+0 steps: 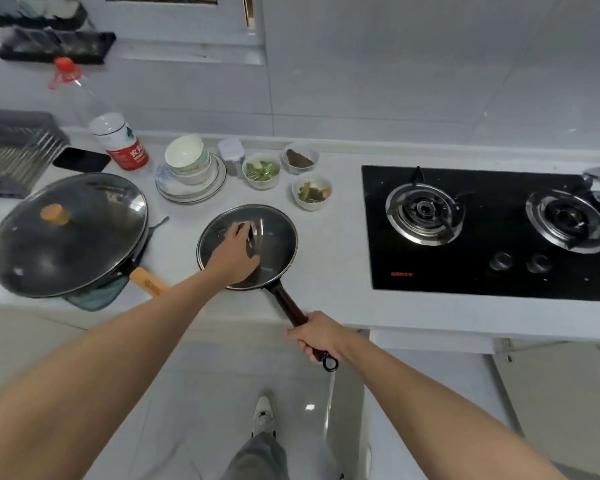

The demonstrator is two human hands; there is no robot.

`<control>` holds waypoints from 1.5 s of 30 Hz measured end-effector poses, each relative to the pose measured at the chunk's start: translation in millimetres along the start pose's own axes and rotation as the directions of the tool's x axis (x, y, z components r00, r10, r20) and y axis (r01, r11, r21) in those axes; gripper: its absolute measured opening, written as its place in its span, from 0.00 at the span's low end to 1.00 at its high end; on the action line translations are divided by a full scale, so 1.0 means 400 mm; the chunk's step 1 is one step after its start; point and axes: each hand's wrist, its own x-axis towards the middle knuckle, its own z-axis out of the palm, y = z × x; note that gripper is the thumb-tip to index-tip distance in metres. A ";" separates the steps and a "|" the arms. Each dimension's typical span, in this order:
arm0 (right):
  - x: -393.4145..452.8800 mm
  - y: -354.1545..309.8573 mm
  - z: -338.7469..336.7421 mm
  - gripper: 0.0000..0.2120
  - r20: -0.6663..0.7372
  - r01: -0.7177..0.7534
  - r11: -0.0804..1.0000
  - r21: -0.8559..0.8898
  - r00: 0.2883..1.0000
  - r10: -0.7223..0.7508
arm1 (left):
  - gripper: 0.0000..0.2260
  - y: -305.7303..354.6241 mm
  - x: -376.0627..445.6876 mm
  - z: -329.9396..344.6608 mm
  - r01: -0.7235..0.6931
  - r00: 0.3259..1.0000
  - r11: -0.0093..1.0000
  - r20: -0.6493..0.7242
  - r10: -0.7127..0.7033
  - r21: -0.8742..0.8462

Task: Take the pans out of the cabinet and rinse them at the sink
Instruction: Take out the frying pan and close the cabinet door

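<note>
Frying pan (257,268) on worktop (326,244): we judge it heavy; right hand (317,332) grips its handle, left hand (234,252) pinches the breakable glass lid's (278,237) knob.

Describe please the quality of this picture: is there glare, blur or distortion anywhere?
Head view: wide-angle distortion bends the countertop edge and stretches both forearms; glare streaks the glass lid under the left hand and the large wok lid; the floor tiles reflect light; the dish rack at the left edge looks smeared; the right hand on the pan handle is fairly sharp.
</note>
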 end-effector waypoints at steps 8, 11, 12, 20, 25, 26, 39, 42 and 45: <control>0.086 -0.025 0.054 0.10 0.046 -0.006 0.998 0.063 0.999 0.003 | 0.35 -0.047 0.051 -0.005 -0.013 0.997 0.999 -0.075 0.011 -0.034; 0.097 -0.015 0.052 0.11 0.065 0.006 0.999 0.042 0.998 -0.009 | 0.35 -0.013 0.032 0.010 0.049 0.997 0.998 -0.068 -0.045 0.051; 0.097 -0.010 0.045 0.11 0.078 0.010 0.999 0.043 0.997 -0.014 | 0.35 0.007 0.021 0.019 0.030 0.994 0.989 -0.110 -0.014 0.146; 0.038 0.193 -0.137 0.16 -0.425 0.133 0.980 -0.146 0.886 -0.183 | 0.29 0.289 -0.011 0.179 -0.551 0.833 0.801 0.203 0.514 0.235; -0.008 0.460 -0.162 0.16 -0.600 -0.163 0.984 -0.070 0.795 0.089 | 0.27 0.466 -0.022 0.337 -0.730 0.617 0.677 0.517 0.593 0.096; -0.007 0.496 -0.152 0.19 -0.588 -0.177 0.984 -0.015 0.798 0.135 | 0.27 0.490 -0.026 0.366 -0.756 0.576 0.648 0.564 0.591 0.093; 0.022 0.647 -0.123 0.22 -0.398 -0.115 0.977 0.180 0.900 0.179 | 0.36 0.577 -0.058 0.530 -0.897 0.439 0.318 0.720 0.538 0.308; -0.002 0.652 -0.165 0.19 -0.396 -0.133 0.981 0.140 0.901 0.179 | 0.32 0.617 -0.065 0.514 -0.878 0.462 0.366 0.750 0.474 0.309; -0.033 0.674 -0.226 0.15 -0.433 -0.164 0.982 0.097 0.881 0.190 | 0.25 0.664 -0.070 0.504 -0.867 0.485 0.381 0.719 0.497 0.322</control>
